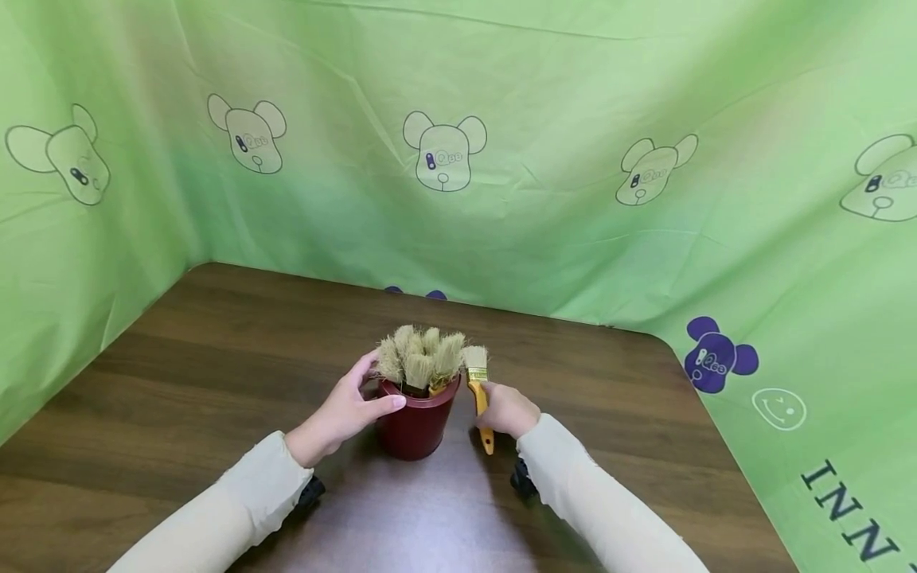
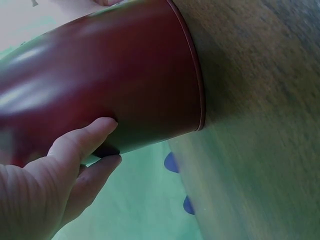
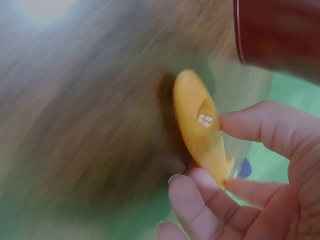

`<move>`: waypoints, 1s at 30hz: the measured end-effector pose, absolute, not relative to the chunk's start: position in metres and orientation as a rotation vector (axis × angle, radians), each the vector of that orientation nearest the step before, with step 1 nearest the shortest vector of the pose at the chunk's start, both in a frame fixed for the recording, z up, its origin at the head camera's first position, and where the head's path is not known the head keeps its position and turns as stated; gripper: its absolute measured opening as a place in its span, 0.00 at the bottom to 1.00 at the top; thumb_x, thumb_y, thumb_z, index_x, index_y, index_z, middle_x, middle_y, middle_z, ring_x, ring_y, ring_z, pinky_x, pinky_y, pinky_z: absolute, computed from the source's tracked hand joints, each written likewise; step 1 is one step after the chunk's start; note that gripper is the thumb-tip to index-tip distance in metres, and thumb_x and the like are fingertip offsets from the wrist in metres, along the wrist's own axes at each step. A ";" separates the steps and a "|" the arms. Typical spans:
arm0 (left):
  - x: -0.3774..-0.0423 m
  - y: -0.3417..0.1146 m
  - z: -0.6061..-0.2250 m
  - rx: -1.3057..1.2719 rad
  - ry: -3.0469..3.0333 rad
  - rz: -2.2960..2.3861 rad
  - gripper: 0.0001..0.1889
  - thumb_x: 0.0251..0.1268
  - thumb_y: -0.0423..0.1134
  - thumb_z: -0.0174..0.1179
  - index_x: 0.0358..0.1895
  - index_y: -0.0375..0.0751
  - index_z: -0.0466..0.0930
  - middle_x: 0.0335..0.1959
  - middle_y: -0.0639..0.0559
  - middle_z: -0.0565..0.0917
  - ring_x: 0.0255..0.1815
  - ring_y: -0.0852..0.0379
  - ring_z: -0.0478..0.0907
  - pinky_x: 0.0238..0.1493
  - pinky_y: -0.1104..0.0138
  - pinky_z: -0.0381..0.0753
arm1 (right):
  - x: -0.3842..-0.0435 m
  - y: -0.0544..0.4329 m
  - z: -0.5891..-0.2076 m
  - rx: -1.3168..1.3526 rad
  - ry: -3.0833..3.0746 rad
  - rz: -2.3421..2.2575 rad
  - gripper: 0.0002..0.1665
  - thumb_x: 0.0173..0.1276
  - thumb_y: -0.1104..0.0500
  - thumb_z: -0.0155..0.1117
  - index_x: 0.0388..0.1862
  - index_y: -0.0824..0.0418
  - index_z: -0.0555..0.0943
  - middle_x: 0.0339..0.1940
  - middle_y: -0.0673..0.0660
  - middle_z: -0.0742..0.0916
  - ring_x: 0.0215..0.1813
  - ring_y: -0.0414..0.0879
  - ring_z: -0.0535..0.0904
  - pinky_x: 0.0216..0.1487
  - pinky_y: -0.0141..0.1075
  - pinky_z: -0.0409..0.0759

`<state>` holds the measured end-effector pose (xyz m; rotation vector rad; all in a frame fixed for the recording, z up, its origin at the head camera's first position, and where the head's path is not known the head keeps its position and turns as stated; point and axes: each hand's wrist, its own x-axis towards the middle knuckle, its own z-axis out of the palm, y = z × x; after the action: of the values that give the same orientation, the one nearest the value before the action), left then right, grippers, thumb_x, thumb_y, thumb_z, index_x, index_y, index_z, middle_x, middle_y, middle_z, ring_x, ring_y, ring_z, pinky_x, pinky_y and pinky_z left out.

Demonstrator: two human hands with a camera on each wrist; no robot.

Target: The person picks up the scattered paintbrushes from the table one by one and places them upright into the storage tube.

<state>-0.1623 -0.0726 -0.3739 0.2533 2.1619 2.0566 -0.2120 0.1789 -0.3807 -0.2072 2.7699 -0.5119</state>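
A dark red bucket [image 1: 411, 430] stands upright on the table, packed with several paintbrushes [image 1: 419, 354], pale bristles pointing up. My left hand [image 1: 347, 410] grips the bucket near its rim, thumb on the near side and fingers round the left side. In the left wrist view, fingers [image 2: 82, 142] lie against the bucket's wall. Just right of the bucket, my right hand [image 1: 509, 410] pinches a paintbrush [image 1: 481, 398] by its yellow handle, bristles up. The right wrist view shows the handle's rounded end [image 3: 192, 105] between thumb and fingers, close over the table.
The brown wooden table [image 1: 215, 382] has a rounded far corner on each side. Green fabric [image 1: 544, 239] printed with bear heads hangs along its back and sides. A dark band [image 1: 524, 480] sits at the right wrist, below the sleeve.
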 end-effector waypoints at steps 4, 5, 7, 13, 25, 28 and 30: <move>-0.162 -0.073 -0.373 0.250 2.174 2.053 0.39 0.59 0.30 0.64 0.72 0.32 0.53 0.61 0.30 0.67 0.61 0.34 0.69 0.52 0.55 0.75 | -0.208 0.198 -0.381 -0.257 2.734 -0.563 0.41 0.48 0.71 0.68 0.66 0.65 0.72 0.50 0.64 0.82 0.25 0.44 0.77 0.28 0.35 0.75; -0.162 -0.073 -0.373 0.251 2.176 2.054 0.39 0.59 0.30 0.64 0.72 0.32 0.53 0.61 0.30 0.68 0.61 0.34 0.69 0.52 0.55 0.75 | -0.207 0.204 -0.381 -0.283 2.728 -0.581 0.41 0.46 0.73 0.66 0.65 0.65 0.73 0.51 0.65 0.82 0.23 0.44 0.76 0.25 0.35 0.75; -0.162 -0.073 -0.373 0.255 2.178 2.055 0.39 0.59 0.30 0.64 0.72 0.32 0.53 0.61 0.30 0.68 0.61 0.35 0.69 0.52 0.55 0.75 | -0.206 0.216 -0.382 -0.365 2.729 -0.588 0.40 0.44 0.75 0.64 0.63 0.65 0.75 0.51 0.66 0.82 0.23 0.43 0.73 0.23 0.34 0.73; -0.162 -0.073 -0.373 0.261 2.178 2.058 0.39 0.59 0.30 0.64 0.71 0.32 0.54 0.61 0.30 0.68 0.59 0.36 0.71 0.50 0.57 0.76 | -0.204 0.256 -0.381 -0.567 2.731 -0.475 0.40 0.43 0.81 0.55 0.59 0.62 0.80 0.40 0.61 0.85 0.21 0.42 0.62 0.19 0.30 0.60; -0.163 -0.072 -0.374 0.249 2.151 2.059 0.38 0.59 0.30 0.63 0.72 0.34 0.54 0.61 0.31 0.68 0.61 0.35 0.69 0.50 0.56 0.76 | -0.218 0.278 -0.382 -0.757 2.662 -0.602 0.38 0.47 0.71 0.71 0.61 0.71 0.73 0.32 0.54 0.79 0.34 0.44 0.72 0.37 0.37 0.73; -0.163 -0.073 -0.374 0.249 2.168 2.052 0.38 0.59 0.30 0.64 0.72 0.34 0.55 0.61 0.31 0.69 0.62 0.35 0.68 0.52 0.54 0.75 | -0.223 0.270 -0.382 -0.624 2.622 -0.760 0.42 0.46 0.70 0.73 0.63 0.73 0.69 0.34 0.56 0.76 0.36 0.47 0.70 0.38 0.40 0.71; -0.163 -0.073 -0.374 0.259 2.184 2.046 0.38 0.59 0.31 0.64 0.71 0.34 0.55 0.61 0.31 0.69 0.62 0.34 0.68 0.52 0.54 0.75 | -0.227 0.265 -0.382 -0.585 2.588 -0.810 0.41 0.47 0.70 0.73 0.62 0.74 0.70 0.34 0.57 0.76 0.36 0.48 0.70 0.38 0.39 0.71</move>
<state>-0.1629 -0.0729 -0.3736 0.2588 2.1840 2.0461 -0.2265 0.2651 -0.3818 -0.5850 2.5883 -0.8098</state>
